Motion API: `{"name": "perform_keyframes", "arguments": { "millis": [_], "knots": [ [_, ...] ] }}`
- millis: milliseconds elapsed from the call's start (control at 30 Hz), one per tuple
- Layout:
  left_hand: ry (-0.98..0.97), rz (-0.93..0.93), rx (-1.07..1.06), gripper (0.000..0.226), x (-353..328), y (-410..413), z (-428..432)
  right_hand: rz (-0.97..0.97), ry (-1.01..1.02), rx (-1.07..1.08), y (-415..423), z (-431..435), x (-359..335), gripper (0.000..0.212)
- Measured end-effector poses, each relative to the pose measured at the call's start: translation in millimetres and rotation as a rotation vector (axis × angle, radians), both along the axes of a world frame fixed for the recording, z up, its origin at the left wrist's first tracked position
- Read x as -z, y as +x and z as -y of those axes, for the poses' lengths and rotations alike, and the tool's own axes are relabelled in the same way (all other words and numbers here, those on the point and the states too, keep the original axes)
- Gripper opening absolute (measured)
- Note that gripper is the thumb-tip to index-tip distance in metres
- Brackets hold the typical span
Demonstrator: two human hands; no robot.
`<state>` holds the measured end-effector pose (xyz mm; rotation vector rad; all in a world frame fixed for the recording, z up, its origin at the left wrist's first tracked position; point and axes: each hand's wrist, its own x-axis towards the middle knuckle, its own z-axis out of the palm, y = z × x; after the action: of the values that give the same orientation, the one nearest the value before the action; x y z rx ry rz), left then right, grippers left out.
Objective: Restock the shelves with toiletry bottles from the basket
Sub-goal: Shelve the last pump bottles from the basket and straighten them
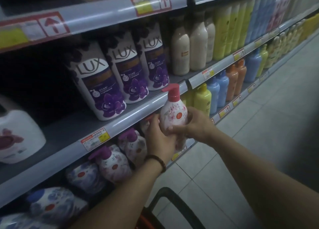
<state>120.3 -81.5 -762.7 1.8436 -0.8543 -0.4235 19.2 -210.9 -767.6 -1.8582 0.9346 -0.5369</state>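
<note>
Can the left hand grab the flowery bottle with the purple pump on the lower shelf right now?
Probably not yet. The left hand is close to the nearest purple-pump bottle with nothing between, but it and the right hand are both holding the red-pump bottle.

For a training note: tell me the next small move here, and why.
Probably lower the pump bottle and slide it in beside the flowered bottles: the left hand and right hand grip it upright just above them.
</note>
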Motion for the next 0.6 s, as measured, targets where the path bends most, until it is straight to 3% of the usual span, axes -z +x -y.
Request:
{"name": "perform_keyframes", "arguments": {
  "millis": [267, 367, 600],
  "knots": [
    [-0.053, -0.024, -0.124, 0.036, 42.6, -9.5, 33.6, -0.045, -0.122, 0.147, 22.5, 10.4, 42.4, 0.102],
    [-0.080, 0.075, -0.112, 0.060, 55.2, -6.9, 41.4, -0.034, -0.150, 0.210, 27.1, 13.5, 51.6, 0.097],
    [0.017, 0.058, -0.094, 0.069, 67.1, -9.4, 57.2, 0.019, -0.166, 0.313, 34.5, 19.5, 65.7, 0.090]
  ]
}}
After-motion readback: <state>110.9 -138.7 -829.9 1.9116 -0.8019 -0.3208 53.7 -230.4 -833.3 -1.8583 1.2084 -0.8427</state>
